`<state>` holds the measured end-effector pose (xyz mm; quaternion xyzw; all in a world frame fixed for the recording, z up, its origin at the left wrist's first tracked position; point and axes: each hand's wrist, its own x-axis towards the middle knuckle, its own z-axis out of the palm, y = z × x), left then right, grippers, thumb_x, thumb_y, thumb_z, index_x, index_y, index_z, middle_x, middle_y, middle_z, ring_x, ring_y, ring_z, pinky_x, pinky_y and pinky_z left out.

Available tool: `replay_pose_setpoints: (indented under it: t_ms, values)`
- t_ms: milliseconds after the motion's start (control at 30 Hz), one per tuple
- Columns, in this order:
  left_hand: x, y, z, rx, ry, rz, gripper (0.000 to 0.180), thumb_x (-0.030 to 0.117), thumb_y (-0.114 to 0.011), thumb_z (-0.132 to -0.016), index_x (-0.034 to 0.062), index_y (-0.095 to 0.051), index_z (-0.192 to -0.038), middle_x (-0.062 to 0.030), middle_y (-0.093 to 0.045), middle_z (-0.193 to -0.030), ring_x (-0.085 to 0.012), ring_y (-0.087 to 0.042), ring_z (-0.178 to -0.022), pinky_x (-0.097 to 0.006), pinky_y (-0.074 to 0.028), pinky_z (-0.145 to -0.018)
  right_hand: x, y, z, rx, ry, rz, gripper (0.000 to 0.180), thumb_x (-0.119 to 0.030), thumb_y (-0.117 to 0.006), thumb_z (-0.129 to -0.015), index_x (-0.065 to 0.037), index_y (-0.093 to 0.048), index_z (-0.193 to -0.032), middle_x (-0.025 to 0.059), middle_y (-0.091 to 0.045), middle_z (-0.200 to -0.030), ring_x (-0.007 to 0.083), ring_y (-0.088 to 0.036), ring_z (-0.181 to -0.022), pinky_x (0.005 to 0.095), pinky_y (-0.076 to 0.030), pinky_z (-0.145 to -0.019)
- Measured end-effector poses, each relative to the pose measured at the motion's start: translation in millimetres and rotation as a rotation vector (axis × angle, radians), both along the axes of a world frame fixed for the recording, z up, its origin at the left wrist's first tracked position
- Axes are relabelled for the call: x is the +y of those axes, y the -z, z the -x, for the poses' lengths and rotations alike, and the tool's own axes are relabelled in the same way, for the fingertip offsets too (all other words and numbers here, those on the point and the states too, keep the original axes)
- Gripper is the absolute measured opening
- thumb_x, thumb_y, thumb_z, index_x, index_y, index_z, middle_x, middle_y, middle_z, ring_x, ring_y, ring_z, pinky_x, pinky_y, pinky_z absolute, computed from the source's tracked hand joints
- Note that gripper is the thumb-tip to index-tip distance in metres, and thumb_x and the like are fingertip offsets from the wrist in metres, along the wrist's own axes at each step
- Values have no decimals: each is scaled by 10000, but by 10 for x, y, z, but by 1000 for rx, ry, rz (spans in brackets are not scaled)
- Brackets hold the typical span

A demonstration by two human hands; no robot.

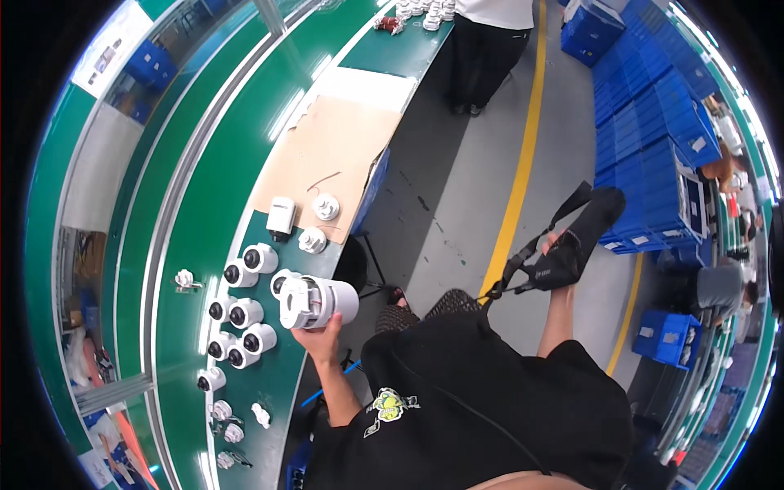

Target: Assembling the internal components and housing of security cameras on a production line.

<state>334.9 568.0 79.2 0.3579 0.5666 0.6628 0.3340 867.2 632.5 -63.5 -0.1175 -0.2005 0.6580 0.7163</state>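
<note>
My left hand (325,336) is wrapped round a large white cylindrical housing (336,300) beside the green bench (282,384). The housing's notched, hollowed end faces left. Off to the right, my right hand (557,265) grips a black padded pouch with straps (594,229); its straps trail down toward my lap. Near the housing, several white camera units (260,337) with round black lenses stand in a cluster on the bench. Beyond them lie a white boxy part (281,216) and two round white parts, one of them a white ringed cap (326,206) on cardboard.
A sheet of brown cardboard (335,135) covers the farther bench. Small white fittings (260,415) lie at its near end. A green conveyor belt (204,204) runs along the left. Stacked blue crates (645,180) line the right. Another person (490,49) stands ahead by the bench.
</note>
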Motion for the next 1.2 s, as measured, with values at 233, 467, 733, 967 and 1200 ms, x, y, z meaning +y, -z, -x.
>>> replay_pose_setpoints:
  t_ms: [233, 467, 733, 967, 1200]
  values:
    - [-95, 178, -248, 258, -374, -3, 795, 79, -832, -604, -5, -447, -1294, -116, -539, -1220, -221, -540, -1113, -375, -422, -972, 1382, -553, 293, -93, -357, -13, 593, -435, -565, -849, -13, -499, -1260, 185, -576, -1108, 329, -555, -937, 429, -479, -795]
    - [-1235, -226, -1172, 308, -900, 26, 796, 133, -834, -634, 10, -414, -1300, -108, -530, -1223, -222, -544, -1088, -358, -460, -932, 2315, -980, 966, 142, -683, -16, 292, -332, -488, -909, -113, -543, -1095, 20, -585, -1009, 168, -452, -819, 342, -355, -641]
    - [-2243, -320, -2063, 420, -1403, -116, 721, 120, -726, -737, 35, -345, -1343, -124, -495, -1263, -277, -540, -1104, -425, -483, -936, 2650, -1150, 1384, 215, -968, 15, 251, -322, -513, -895, -102, -565, -1003, 12, -628, -952, 168, -466, -796, 327, -358, -640]
    - [-2150, 260, -1579, 368, -1326, 22, 670, 80, -717, -745, -2, -393, -1325, -125, -526, -1254, -242, -558, -1065, -391, -468, -926, 2488, -1406, 1154, -169, -956, -49, 324, -314, -539, -901, -87, -558, -1131, 33, -591, -1056, 183, -503, -835, 306, -429, -664]
    - [-1002, 891, -1095, 134, -736, -48, 808, 45, -772, -631, 27, -375, -1335, -127, -505, -1256, -251, -546, -1101, -395, -444, -966, 1844, -342, 111, -588, -570, 401, 598, -459, -504, -844, 48, -506, -1163, 155, -599, -997, 288, -620, -806, 370, -532, -705]
